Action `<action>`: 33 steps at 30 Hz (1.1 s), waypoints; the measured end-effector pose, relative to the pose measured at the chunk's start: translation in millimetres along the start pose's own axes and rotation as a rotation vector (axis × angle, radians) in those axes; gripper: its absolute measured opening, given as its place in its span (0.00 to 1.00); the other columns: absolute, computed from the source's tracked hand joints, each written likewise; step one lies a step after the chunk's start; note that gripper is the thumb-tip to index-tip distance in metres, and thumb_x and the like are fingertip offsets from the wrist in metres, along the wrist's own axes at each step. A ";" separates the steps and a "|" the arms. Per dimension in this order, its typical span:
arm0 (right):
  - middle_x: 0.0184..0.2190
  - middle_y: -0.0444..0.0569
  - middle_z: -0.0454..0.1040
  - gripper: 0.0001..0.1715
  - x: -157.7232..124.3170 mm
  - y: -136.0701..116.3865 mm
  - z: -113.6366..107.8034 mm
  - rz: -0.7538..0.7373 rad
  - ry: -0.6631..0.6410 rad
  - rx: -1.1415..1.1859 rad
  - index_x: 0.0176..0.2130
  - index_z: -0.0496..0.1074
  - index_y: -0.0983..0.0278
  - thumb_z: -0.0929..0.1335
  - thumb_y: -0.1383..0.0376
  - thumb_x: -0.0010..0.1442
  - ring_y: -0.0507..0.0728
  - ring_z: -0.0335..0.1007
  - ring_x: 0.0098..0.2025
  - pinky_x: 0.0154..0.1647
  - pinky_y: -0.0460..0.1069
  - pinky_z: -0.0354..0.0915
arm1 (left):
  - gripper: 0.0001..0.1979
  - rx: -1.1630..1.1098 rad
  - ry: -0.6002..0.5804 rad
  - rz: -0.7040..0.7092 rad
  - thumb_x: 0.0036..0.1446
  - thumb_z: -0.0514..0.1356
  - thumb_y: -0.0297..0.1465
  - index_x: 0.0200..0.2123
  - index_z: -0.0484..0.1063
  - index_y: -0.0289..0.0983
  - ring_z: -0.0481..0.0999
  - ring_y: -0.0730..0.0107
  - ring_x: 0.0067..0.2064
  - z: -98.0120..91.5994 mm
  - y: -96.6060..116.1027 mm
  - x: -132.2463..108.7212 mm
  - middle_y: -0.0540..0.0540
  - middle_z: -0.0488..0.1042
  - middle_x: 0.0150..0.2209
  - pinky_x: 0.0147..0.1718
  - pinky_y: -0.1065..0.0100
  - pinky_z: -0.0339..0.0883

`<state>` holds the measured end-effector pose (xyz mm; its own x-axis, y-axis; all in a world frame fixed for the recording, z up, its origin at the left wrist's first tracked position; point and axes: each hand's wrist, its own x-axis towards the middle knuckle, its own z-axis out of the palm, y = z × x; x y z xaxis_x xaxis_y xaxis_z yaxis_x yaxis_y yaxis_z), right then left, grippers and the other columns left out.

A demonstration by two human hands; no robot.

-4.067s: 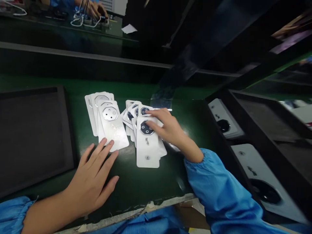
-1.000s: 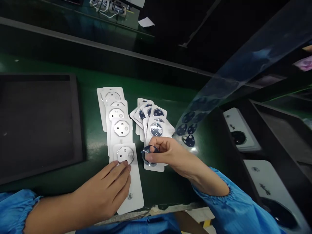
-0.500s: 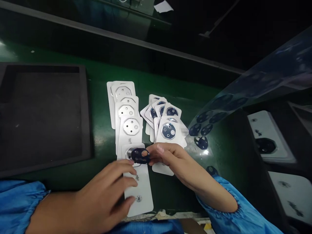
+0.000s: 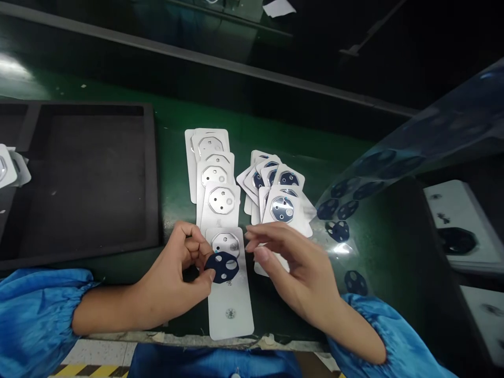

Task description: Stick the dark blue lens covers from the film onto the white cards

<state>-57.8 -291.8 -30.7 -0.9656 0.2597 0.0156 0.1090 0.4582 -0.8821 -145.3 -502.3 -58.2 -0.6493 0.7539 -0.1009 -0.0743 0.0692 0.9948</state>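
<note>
Between thumb and fingers, my left hand (image 4: 185,273) pinches a dark blue octagonal sticker (image 4: 222,268) with round holes. The sticker hovers over a white panel (image 4: 231,320) that has a silver octagon (image 4: 225,244) near its upper end. My right hand (image 4: 295,268) is beside the panel, fingers apart and holding nothing. Above the hands runs an overlapping row of white panels with silver octagons (image 4: 221,200). To its right, a fanned pile of panels carries dark blue octagons (image 4: 282,209).
A black foam tray (image 4: 154,173) is at the left, with a few white panels (image 4: 8,165) in it. A clear sheet with dark stickers (image 4: 327,209) rises to the right. One loose sticker (image 4: 356,282) lies below it. More white panels (image 4: 457,202) are in black foam at the far right.
The dark sticker has passed from my right hand to my left hand and now faces up flatter. My right hand has let go and drawn slightly right. The view has shifted left.
</note>
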 end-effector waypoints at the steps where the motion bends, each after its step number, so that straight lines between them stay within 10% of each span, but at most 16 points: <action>1: 0.39 0.50 0.80 0.12 0.7 -1.5 0.8 0.027 -0.070 0.065 0.50 0.78 0.53 0.71 0.59 0.66 0.60 0.77 0.40 0.38 0.56 0.75 | 0.16 0.000 -0.023 -0.001 0.59 0.56 0.24 0.46 0.53 0.44 0.71 0.76 0.35 -0.1 0.8 -0.3 0.54 0.68 0.36 0.36 0.71 0.72; 6: 0.33 0.46 0.80 0.10 4.2 -4.5 5.0 0.105 -0.274 0.199 0.45 0.79 0.60 0.74 0.63 0.62 0.53 0.75 0.33 0.31 0.48 0.71 | 0.18 0.040 -0.100 0.018 0.62 0.58 0.22 0.49 0.54 0.44 0.71 0.77 0.35 2.4 0.0 -0.4 0.55 0.68 0.36 0.35 0.73 0.71; 12: 0.29 0.45 0.80 0.11 15.0 4.8 -4.3 0.315 -0.029 0.270 0.39 0.81 0.61 0.78 0.60 0.56 0.51 0.75 0.28 0.27 0.44 0.70 | 0.21 0.181 0.138 0.256 0.65 0.59 0.25 0.56 0.55 0.42 0.74 0.66 0.48 1.5 -4.5 -4.7 0.40 0.66 0.54 0.38 0.67 0.76; 19: 0.28 0.45 0.81 0.12 18.2 11.4 5.3 0.372 -0.110 0.265 0.39 0.83 0.60 0.78 0.58 0.56 0.52 0.77 0.30 0.30 0.45 0.75 | 0.06 1.025 -0.212 0.836 0.63 0.59 0.23 0.42 0.74 0.29 0.76 0.48 0.52 4.6 -11.5 -16.2 0.35 0.77 0.44 0.51 0.49 0.76; 33: 0.29 0.45 0.83 0.10 15.1 8.7 9.1 0.360 -0.073 0.081 0.39 0.84 0.58 0.77 0.57 0.57 0.53 0.78 0.30 0.30 0.44 0.76 | 0.09 1.130 -0.205 0.827 0.64 0.60 0.24 0.46 0.77 0.29 0.79 0.46 0.53 7.7 -15.2 -20.5 0.35 0.79 0.48 0.57 0.49 0.74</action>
<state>-73.6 -291.6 -42.3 -0.8834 0.3289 -0.3337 0.4286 0.2792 -0.8593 -125.1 -513.9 -71.2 -0.0793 0.9074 0.4127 0.9683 -0.0283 0.2483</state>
